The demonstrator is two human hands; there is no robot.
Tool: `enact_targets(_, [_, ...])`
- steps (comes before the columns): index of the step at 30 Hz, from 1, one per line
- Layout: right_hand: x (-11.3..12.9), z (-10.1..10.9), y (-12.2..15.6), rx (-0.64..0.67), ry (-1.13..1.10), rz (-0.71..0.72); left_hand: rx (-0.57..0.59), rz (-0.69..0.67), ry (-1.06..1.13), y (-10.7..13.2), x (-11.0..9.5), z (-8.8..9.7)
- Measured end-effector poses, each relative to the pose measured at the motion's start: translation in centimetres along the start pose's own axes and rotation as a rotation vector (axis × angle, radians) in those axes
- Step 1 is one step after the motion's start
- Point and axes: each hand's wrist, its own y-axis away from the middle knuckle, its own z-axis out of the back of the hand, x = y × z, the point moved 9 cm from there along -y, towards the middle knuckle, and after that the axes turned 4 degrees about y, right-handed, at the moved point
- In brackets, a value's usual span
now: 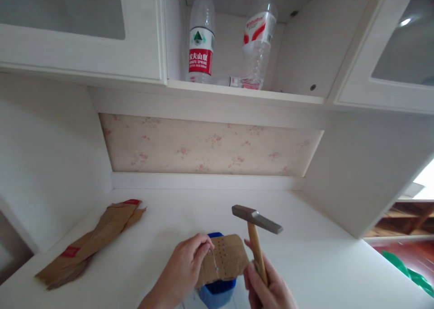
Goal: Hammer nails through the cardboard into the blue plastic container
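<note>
Two hands working at the tabletop's near edge: left hand [185, 266] pinching a nail [214, 260] on cardboard [226, 259] over a blue box [217, 292]; right hand [269, 288] gripping the hammer [257, 236] low. Cardboard looks light, floppy; nail small, slippery.

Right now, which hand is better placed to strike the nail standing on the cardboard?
The right hand, probably. It already grips the hammer, whose head is raised beside the cardboard. The left hand is busy pinching the nail upright on the cardboard, over the blue container.
</note>
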Motion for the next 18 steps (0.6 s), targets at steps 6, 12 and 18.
enact_targets(6, [4.3,2.3,-3.6,-0.158,0.308,0.241,-0.084,-0.101,-0.102,0.3,0.5,-0.9])
enact_targets(12, [0.4,4.2,-4.1,-0.312,0.469,0.193,-0.102,-0.203,-0.199,0.7,-0.7,-0.8])
enact_targets(18, [0.0,6.0,-4.0,-0.332,0.717,0.349,-0.070,-0.124,-0.199,0.0,-0.4,-1.5])
